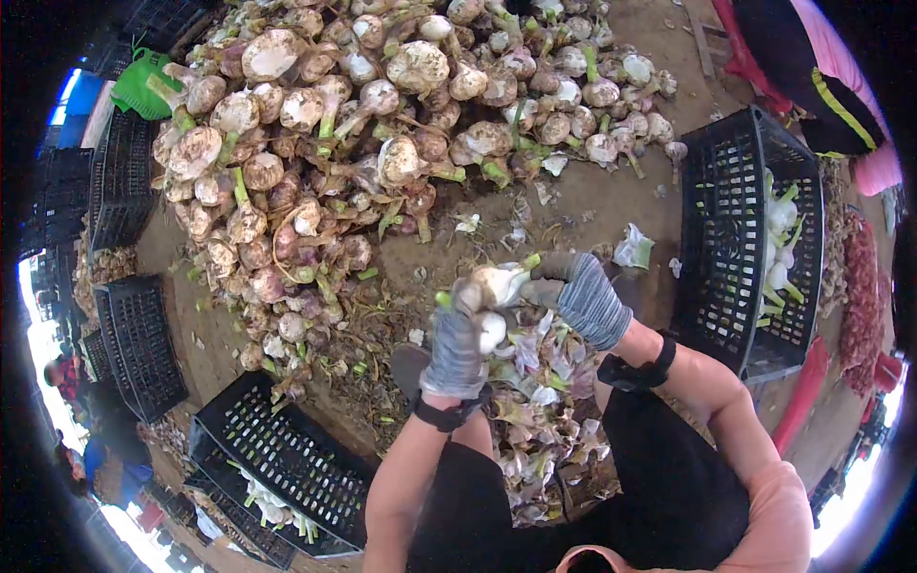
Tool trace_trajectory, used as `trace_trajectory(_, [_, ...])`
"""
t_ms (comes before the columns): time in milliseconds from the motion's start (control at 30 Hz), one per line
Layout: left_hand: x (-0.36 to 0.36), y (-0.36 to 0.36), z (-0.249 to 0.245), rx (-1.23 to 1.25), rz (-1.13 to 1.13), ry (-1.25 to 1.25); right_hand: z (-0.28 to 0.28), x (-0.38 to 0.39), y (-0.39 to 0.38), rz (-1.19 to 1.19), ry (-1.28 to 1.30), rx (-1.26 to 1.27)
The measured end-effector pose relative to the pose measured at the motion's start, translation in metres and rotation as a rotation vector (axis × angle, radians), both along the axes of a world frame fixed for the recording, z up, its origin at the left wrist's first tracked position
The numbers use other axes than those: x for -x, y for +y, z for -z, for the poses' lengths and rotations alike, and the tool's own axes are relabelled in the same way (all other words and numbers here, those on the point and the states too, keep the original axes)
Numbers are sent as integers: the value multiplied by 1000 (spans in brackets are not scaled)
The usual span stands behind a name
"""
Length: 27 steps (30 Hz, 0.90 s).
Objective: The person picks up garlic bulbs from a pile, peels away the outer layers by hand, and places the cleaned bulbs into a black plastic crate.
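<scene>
Our gloved left hand (453, 353), grip curled round a white garlic bulb (492, 332), our gloved right hand (585, 298), grip pinching a brownish garlic bulb (501, 284), both bulbs above the husk-strewn floor (420, 263)

So your floor (659, 199) is brown and dusty-looking, with scraps of dry litter strewn across it; can't tell if it's packed dirt or grubby concrete. Over on your left you've got black slatted crates (119, 177) stacked up, plus a lone black crate (140, 350) nearer you, and a blue panel (88, 95) up behind them at the edge. Far right, there's a row of reddish sacks (860, 306) lying along the floor, contents too blurry to make out. There's a wooden slat (700, 40) near the top right too. Light-wise, you've got blown-out white glare (41, 315) down the left edge and more at lower right, while your outer corners go black.
</scene>
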<state>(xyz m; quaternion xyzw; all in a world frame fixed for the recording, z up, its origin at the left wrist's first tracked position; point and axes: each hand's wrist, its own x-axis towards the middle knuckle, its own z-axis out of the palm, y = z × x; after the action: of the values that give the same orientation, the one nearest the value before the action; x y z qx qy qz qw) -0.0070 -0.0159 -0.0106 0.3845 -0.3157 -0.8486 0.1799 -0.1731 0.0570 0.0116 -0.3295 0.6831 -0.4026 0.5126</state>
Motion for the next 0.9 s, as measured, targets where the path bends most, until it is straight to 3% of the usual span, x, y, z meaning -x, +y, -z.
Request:
trace_trajectory(67, [6, -7, -1, -264, -1, 136, 5, -3, 2, -16, 88, 90])
trace_trajectory(133, [12, -14, -3, -529, 27, 46, 8, -10, 4, 6, 113, 242])
trace_trajectory(167, [11, -17, 0, -603, 60, 36, 17, -12, 8, 60, -54, 178])
trace_trajectory(200, [10, -20, 1, -677, 93, 26, 20, -11, 8, 42, -34, 158])
trace_trajectory(233, [7, -18, 0, -416, 163, 30, 22, -9, 8, 24, -14, 139])
trace_trajectory(367, [8, -2, 2, 404, -92, -164, 31, -4, 7, 20, 41, 80])
trace_trajectory(467, [7, 0, -3, 900, 145, -335, 30, -10, 5, 77, 48, 294])
trace_trajectory(500, [7, 2, -8, 557, 132, -276, 32, -10, 7, 127, -67, 258])
trace_trajectory(567, [3, -8, -9, 280, 184, -180, 35, -8, 12, 226, -296, 183])
trace_trajectory(667, [8, -15, -12, 25, 151, -30, 32, 4, 14, -145, 348, 482])
trace_trajectory(733, [6, -21, -15, -198, 149, 90, 26, 7, 15, -133, 277, 382])
trace_trajectory(800, [9, -21, 1, 32, 110, 52, 26, 7, 5, -30, 61, 375])
trace_trajectory(833, [13, -17, -1, 214, 80, -19, 15, 4, 3, 265, -426, 88])
trace_trajectory(867, [16, -14, -3, 397, 46, -90, 12, 1, 3, 173, -94, 215])
trace_trajectory(900, [13, -13, -6, 388, 41, -129, 10, -1, 3, 79, 239, 340])
